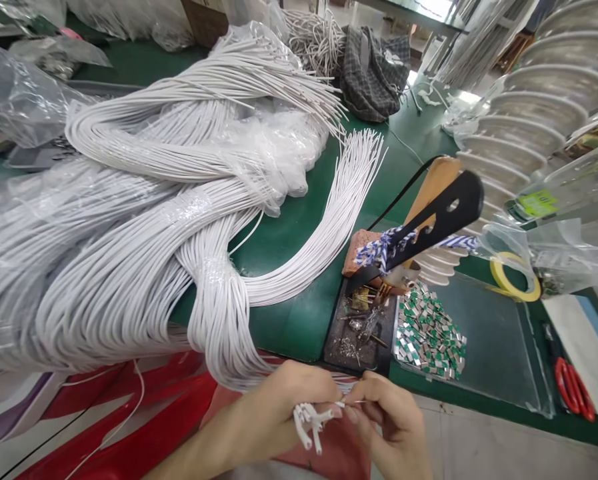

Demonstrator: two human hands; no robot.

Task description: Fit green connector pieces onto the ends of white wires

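Filling a clear tray [489, 347], metal clips [429, 331] lie near the hands [386, 427].

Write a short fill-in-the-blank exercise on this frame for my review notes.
The left hand and right hand hold ____ cables.
The cable bundle lies on a ____ workbench.
The scissors have ____ handles.
The tape roll is ____.

white, green, red, yellow

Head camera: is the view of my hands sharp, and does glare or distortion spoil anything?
Head view: the left hand, right hand and white wire ends look reasonably sharp, though the thinnest tips are hard to resolve; glare whitens the plastic sheeting; wide-angle distortion bows the ribbed silver ducting at right.
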